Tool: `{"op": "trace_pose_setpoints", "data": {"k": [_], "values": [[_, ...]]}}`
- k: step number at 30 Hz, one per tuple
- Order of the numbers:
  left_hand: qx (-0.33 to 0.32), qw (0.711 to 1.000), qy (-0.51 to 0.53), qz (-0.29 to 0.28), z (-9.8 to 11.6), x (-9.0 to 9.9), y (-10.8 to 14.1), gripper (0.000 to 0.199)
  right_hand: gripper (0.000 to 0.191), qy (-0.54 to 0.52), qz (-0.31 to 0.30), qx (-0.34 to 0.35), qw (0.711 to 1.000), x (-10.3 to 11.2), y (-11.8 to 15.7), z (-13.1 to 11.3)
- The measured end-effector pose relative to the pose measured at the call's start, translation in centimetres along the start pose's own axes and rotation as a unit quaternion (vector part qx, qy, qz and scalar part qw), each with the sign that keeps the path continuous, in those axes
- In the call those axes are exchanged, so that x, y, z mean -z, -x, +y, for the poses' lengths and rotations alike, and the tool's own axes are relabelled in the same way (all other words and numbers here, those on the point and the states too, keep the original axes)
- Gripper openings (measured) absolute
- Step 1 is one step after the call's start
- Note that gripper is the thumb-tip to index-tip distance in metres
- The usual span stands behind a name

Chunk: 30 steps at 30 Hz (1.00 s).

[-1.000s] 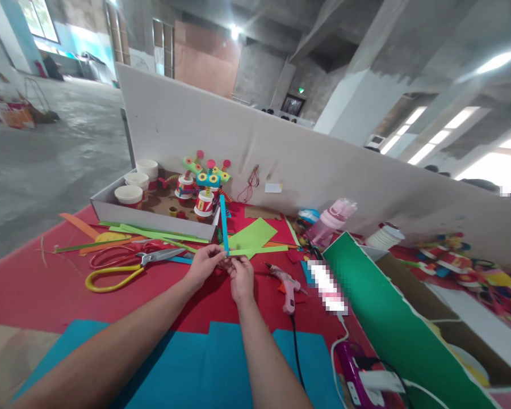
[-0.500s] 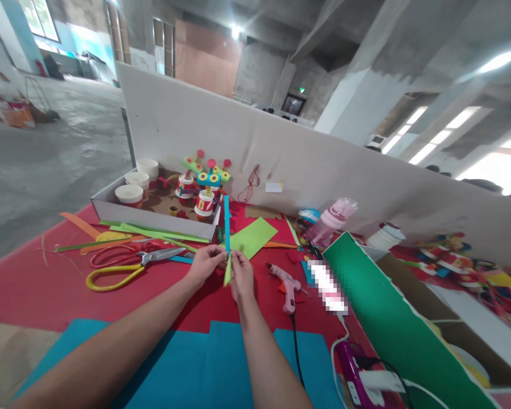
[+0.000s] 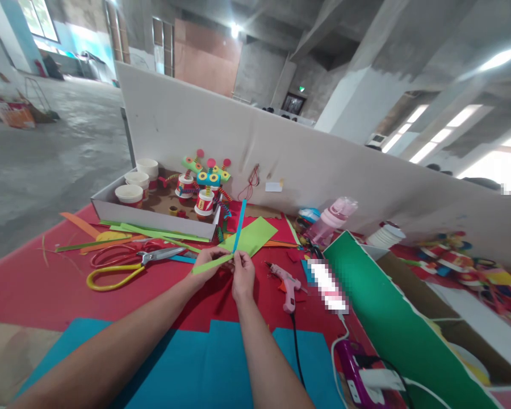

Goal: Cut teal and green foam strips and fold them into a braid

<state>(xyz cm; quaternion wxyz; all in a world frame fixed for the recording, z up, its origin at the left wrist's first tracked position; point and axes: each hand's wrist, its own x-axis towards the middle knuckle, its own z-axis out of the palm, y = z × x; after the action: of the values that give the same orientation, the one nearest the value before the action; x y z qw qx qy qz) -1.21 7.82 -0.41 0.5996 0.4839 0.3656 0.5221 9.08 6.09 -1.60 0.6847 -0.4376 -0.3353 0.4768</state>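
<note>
Over the red table, my left hand (image 3: 207, 262) and my right hand (image 3: 243, 274) meet with their fingertips closed around crossing paper strips. A blue paper strip (image 3: 239, 225) sticks up and away from the fingers, and a green paper strip (image 3: 210, 264) runs leftward across my left hand. The point where the strips join is partly covered by my fingers. Just beyond the hands lies a light-green paper sheet (image 3: 255, 236). Yellow-handled scissors (image 3: 138, 268) rest to the left, and a pink hot glue gun (image 3: 287, 285) lies to the right.
At the back left, a white tray (image 3: 153, 219) holds paper cups (image 3: 130, 195) and cup figures (image 3: 205, 201). A pink bottle (image 3: 334, 218), a green box wall (image 3: 378, 301) and a purple power strip (image 3: 351, 369) stand on the right. Blue sheets (image 3: 174, 363) cover the near edge.
The green strip has swung from pointing toward me to lying leftward over my left hand. The blue strip's upper end has tilted right.
</note>
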Motion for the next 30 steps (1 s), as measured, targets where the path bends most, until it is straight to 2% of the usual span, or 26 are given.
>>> {"op": "trace_pose_setpoints", "data": {"k": [2, 5, 9, 14, 18, 25, 30], "values": [[-0.003, 1.000, -0.028, -0.006, 0.2, -0.2, 0.1, 0.033, 0.026, 0.008, 0.016, 0.008, 1.000, 0.2, -0.2, 0.3], [-0.054, 0.996, -0.073, -0.007, 0.6, -0.3, 0.2, 0.029, 0.028, 0.058, 0.034, 0.031, 0.997, 0.5, -0.4, 0.6], [-0.054, 0.997, -0.051, -0.011, 0.7, -0.3, 0.2, 0.032, 0.031, 0.109, 0.009, 0.047, 0.993, 0.5, -0.3, 0.5], [-0.066, 0.995, -0.070, -0.015, 0.9, -0.4, 0.4, 0.031, 0.031, 0.097, 0.017, 0.050, 0.994, 0.3, -0.1, 0.1], [-0.046, 0.994, -0.098, 0.010, 1.6, -0.5, 0.7, 0.027, 0.030, 0.096, 0.018, 0.052, 0.994, 0.3, 0.0, -0.1], [-0.026, 0.998, -0.031, 0.051, 1.0, -0.4, 0.5, 0.028, 0.029, 0.006, -0.027, 0.002, 1.000, -0.3, 0.1, -0.1], [-0.014, 0.998, -0.011, 0.060, 0.9, -0.4, 0.4, 0.030, 0.025, -0.008, -0.046, -0.009, 0.999, -0.4, 0.1, -0.2]]}}
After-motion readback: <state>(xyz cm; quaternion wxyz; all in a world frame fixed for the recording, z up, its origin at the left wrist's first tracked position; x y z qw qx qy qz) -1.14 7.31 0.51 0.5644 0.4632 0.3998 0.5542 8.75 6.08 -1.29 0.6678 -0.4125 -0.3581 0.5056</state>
